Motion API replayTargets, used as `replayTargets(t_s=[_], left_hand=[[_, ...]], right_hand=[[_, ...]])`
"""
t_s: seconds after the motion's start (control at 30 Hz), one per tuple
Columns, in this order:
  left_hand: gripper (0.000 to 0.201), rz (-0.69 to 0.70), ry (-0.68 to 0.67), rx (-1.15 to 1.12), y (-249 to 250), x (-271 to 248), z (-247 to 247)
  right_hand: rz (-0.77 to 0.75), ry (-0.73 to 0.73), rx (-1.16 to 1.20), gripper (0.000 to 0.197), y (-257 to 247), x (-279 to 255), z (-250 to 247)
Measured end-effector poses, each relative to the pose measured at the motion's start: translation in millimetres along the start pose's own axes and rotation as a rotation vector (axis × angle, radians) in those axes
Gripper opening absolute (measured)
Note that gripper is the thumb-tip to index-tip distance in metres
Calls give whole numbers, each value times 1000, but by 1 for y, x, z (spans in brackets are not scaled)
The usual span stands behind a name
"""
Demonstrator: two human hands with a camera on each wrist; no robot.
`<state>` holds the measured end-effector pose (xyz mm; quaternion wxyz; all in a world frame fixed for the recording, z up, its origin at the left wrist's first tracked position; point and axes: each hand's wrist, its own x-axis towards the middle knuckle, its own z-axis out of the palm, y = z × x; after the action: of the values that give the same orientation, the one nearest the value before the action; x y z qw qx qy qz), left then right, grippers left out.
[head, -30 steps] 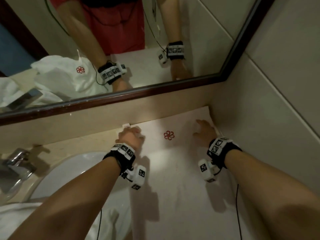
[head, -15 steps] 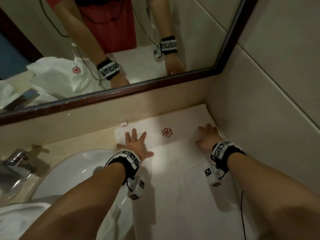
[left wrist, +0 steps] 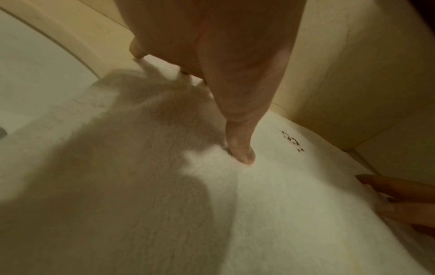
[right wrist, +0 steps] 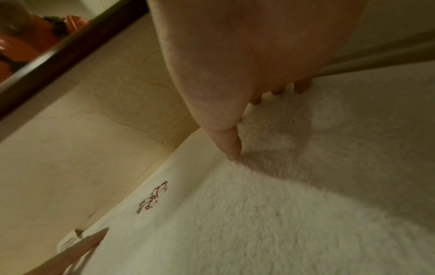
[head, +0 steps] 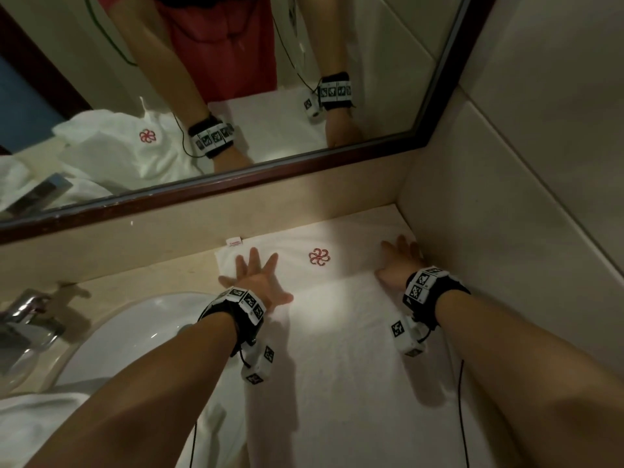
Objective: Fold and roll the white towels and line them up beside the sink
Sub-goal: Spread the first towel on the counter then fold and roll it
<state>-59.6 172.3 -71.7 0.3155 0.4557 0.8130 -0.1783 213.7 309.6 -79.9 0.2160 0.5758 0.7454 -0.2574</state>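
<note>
Since a second ago our left hand [head: 255, 282] has uncurled and now lies flat; our right hand [head: 398, 265] also presses flat, neither grip holding anything. The white towel [head: 337, 349] lies spread on the table, beside the sink [head: 135, 329]. We should smooth outward evenly before we fold.

Towel [head: 337, 332] lay on the counter [head: 141, 268], right of the sink [head: 135, 329], against the corner walls. My left hand [head: 256, 278] and right hand [head: 398, 261] rested flat on its far end, the emblem [head: 319, 256] between them.

Dim, warm light; soft blur, dark shadows, wide-angle edge distortion.
</note>
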Motion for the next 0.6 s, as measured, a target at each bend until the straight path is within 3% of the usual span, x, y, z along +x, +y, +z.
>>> replayTargets(t_s=[0.1, 0.33, 0.47, 0.6], left_hand=[[104, -25, 37, -22, 5, -12, -1], [95, 61, 143, 17, 7, -45, -7], [96, 104, 159, 22, 8, -48, -13], [100, 240, 182, 80, 15, -52, -12]], right_hand=[[-5, 27, 44, 71, 2, -1, 1], [-100, 141, 251, 71, 3, -40, -5], [-107, 120, 422, 72, 3, -69, -3], [-41, 204, 510, 70, 8, -124, 8]])
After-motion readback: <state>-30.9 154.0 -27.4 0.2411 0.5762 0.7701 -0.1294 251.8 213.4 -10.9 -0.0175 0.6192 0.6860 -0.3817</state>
